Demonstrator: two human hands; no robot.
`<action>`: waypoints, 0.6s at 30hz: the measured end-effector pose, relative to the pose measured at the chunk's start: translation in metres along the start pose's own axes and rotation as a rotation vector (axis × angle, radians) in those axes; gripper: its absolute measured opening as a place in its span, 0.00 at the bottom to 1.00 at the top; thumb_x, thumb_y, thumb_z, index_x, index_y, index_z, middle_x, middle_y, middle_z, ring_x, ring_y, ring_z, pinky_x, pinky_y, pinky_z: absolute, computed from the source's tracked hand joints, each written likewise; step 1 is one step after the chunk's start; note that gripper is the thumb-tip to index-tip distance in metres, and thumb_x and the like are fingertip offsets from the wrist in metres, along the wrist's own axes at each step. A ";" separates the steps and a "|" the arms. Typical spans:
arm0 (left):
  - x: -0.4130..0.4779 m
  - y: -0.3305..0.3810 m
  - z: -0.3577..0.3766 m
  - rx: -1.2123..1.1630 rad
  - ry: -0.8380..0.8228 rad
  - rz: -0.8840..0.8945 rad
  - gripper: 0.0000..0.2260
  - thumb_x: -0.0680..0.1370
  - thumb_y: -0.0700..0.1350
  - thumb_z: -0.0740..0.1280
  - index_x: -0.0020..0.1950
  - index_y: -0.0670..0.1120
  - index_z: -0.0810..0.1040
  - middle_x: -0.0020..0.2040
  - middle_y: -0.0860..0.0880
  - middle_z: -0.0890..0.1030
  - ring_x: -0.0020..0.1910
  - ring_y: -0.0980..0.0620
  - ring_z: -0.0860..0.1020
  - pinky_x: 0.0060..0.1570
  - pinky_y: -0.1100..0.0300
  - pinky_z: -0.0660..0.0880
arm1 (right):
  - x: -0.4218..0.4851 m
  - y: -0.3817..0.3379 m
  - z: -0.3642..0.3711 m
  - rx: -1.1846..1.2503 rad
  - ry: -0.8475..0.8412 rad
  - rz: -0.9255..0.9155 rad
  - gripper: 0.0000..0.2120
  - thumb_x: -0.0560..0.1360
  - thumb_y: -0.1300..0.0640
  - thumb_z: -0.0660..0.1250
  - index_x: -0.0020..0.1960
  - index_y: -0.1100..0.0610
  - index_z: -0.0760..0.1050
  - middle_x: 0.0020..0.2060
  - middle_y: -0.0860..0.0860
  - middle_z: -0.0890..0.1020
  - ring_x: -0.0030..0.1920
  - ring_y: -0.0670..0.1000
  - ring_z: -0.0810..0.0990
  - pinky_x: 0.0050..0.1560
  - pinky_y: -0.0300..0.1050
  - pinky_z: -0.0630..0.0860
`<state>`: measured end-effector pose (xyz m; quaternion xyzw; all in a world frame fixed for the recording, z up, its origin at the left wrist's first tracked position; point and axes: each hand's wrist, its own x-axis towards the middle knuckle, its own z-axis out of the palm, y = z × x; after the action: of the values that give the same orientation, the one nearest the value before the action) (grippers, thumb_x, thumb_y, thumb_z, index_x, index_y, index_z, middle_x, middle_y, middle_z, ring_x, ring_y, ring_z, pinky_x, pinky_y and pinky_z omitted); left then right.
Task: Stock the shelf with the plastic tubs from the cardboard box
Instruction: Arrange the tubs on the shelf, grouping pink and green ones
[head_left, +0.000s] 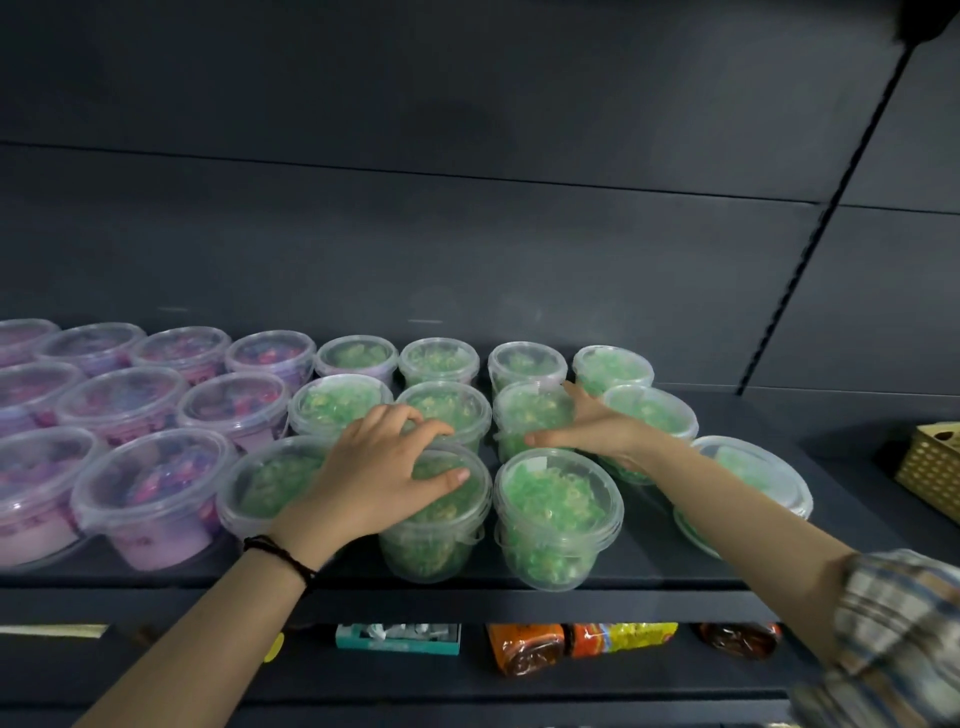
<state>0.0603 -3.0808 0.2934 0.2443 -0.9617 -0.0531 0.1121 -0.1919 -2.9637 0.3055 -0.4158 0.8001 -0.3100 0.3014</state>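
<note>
Clear plastic tubs with green contents stand in rows on the dark shelf (654, 564). My left hand (384, 467) lies on top of a front-row green tub (436, 540), fingers curled over the far rim of its lid and thumb on the lid. My right hand (597, 431) reaches in with straight fingers against the right side of a middle-row green tub (530, 410), thumb across its front. Another front-row green tub (558, 519) stands between my arms. The cardboard box is out of view.
Tubs with pink and purple contents (156, 493) fill the shelf's left side. One more green tub (748, 478) stands alone to the right, then a yellow woven basket (930, 467). Below, a lower shelf holds a teal box (397, 638) and orange packets (524, 654).
</note>
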 end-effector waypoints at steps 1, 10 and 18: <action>-0.003 0.001 -0.001 -0.026 0.007 0.009 0.29 0.72 0.72 0.49 0.69 0.62 0.64 0.67 0.57 0.65 0.68 0.56 0.59 0.64 0.57 0.59 | -0.001 0.001 0.000 0.013 -0.028 -0.003 0.53 0.62 0.40 0.77 0.78 0.50 0.52 0.75 0.52 0.61 0.73 0.53 0.63 0.71 0.54 0.65; -0.031 0.018 -0.003 -0.008 -0.018 0.064 0.37 0.66 0.79 0.45 0.71 0.65 0.63 0.67 0.61 0.63 0.66 0.60 0.58 0.61 0.60 0.56 | -0.049 -0.018 -0.006 -0.222 0.135 -0.335 0.28 0.69 0.37 0.70 0.67 0.42 0.71 0.72 0.45 0.62 0.74 0.48 0.56 0.74 0.51 0.57; -0.033 0.030 0.000 0.006 0.003 0.030 0.36 0.68 0.76 0.47 0.71 0.62 0.64 0.68 0.59 0.65 0.66 0.57 0.60 0.62 0.59 0.57 | -0.087 -0.008 0.017 -0.550 0.006 -0.437 0.29 0.64 0.29 0.68 0.62 0.35 0.71 0.65 0.40 0.66 0.69 0.45 0.58 0.72 0.54 0.54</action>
<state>0.0744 -3.0389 0.2918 0.2304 -0.9653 -0.0480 0.1133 -0.1345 -2.8976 0.3209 -0.6419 0.7466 -0.1415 0.1024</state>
